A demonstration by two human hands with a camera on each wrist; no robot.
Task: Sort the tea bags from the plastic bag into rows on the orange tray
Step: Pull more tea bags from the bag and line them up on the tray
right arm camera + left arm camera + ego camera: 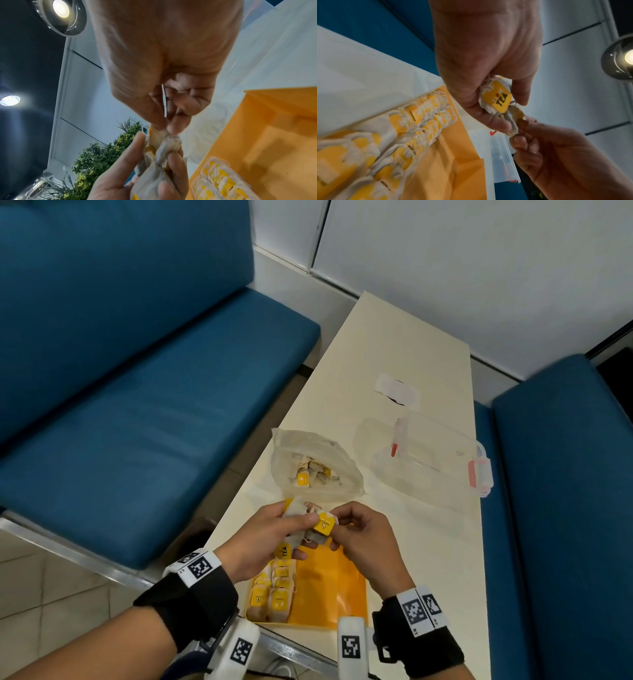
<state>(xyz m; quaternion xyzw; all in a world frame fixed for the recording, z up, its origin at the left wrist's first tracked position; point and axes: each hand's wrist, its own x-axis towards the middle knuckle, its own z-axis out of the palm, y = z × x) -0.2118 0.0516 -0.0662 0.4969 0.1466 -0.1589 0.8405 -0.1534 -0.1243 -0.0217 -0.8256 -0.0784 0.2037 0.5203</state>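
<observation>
Head view has both hands meeting just above the far edge of the shallow orange plastic tray [329, 587], which sits at the near end of the long cream tabletop [394, 344]. The left hand [270, 539] has its grip closed round a small bunch of white paper tea bags with square yellow tags [291, 537]; one tag reading TEA pokes out under the fingers. The right hand [363, 537] has thumb and forefinger pinched on a single tea bag with a yellow tag [323, 525] at the edge of that bunch, so both hands are touching the same clump.

Left wrist view shows it closer: left hand [488, 60] curled round the bunch [498, 100], right hand [556, 155] nipping the end of a bag just below it.

Right wrist view is blurry, but the right hand [163, 67] clearly has fingertips clamped on crumpled bag paper, with the left hand [128, 175] wrapped round the rest.

On the tray, the left side already carries neat rows of tea bags [274, 594] lying tag up, packed against each other; the right side is bare orange. Just beyond the hands, the clear crinkly plastic bag [315, 467] lies open on the tabletop with more tea bags inside. To its right sits a clear plastic box with pink clips [438, 453], and a white slip of paper [397, 390] lies further back.
</observation>
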